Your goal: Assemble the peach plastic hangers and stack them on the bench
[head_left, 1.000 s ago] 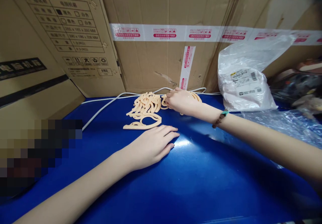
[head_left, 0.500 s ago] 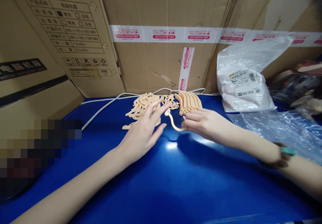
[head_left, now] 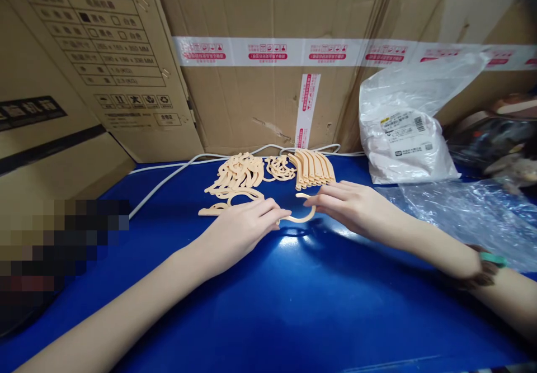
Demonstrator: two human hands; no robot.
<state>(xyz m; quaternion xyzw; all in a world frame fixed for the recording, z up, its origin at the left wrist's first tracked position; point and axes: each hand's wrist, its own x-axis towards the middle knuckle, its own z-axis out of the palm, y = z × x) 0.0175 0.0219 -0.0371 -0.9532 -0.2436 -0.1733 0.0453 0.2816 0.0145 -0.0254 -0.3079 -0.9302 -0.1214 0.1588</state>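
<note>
A thin curved peach plastic piece point(head_left: 302, 215) lies on the blue table top point(head_left: 293, 306) between my two hands. My left hand point(head_left: 239, 230) pinches its left end, fingers pressed together. My right hand point(head_left: 356, 208) holds its right end with the fingertips. Behind them sits a loose pile of peach pieces point(head_left: 237, 177), a small curly cluster point(head_left: 280, 168), and a neat fanned row of curved pieces point(head_left: 312, 167).
Cardboard boxes point(head_left: 260, 93) wall off the back and left. A white cable point(head_left: 168, 174) runs along their base. A white plastic bag with a label point(head_left: 403, 132) and clear bubble wrap point(head_left: 470, 211) lie at the right. A dark blurred area sits at the left edge.
My right hand drew back from the fanned row with one curved piece. My left hand lifted, reached over and took the piece's other end; both now hold it low over the table.
</note>
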